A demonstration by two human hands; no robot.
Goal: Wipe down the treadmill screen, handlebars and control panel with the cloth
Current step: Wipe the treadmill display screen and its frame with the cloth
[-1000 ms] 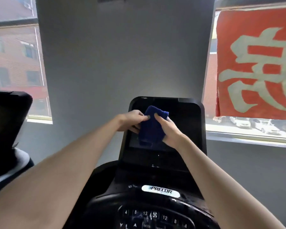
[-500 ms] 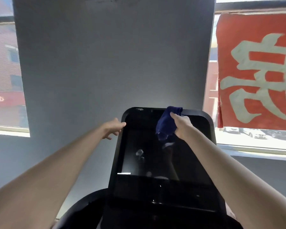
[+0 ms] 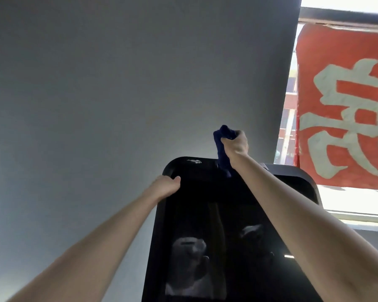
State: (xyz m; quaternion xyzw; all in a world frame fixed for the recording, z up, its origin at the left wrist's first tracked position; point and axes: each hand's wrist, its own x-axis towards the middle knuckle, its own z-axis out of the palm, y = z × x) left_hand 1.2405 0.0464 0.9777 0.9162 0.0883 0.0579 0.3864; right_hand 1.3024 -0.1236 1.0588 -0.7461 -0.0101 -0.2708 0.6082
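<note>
The right hand (image 3: 236, 147) grasps the cloth (image 3: 222, 149), fingers clenched round a bunched upper part of it, so that a small tuft stands out above the fist and the rest hangs down below it. The cloth is dark blue. It is at 12 o'clock of the screen (image 3: 205, 214), a little toward 1 o'clock, with its lower end overlapping the top edge of the bezel; whether it touches the glass there cannot be told. The hand itself is above the top edge, in front of the wall (image 3: 118, 83). The left hand (image 3: 166, 186) grasps the screen at its 10 o'clock corner, fingers curled over the rounded bezel edge, one fingertip showing on the front face. Both forearms run up from the 6 o'clock side of the view, one on each side of the screen. The screen is black and glossy and leans back away from the camera; pale blurred reflections show in the glass toward 6 o'clock. The wall is plain grey and fills the view from 9 to 12 o'clock. At 2 to 3 o'clock of the view a red banner (image 3: 347, 105) with large pale characters hangs in front of a bright window (image 3: 358, 203).
</note>
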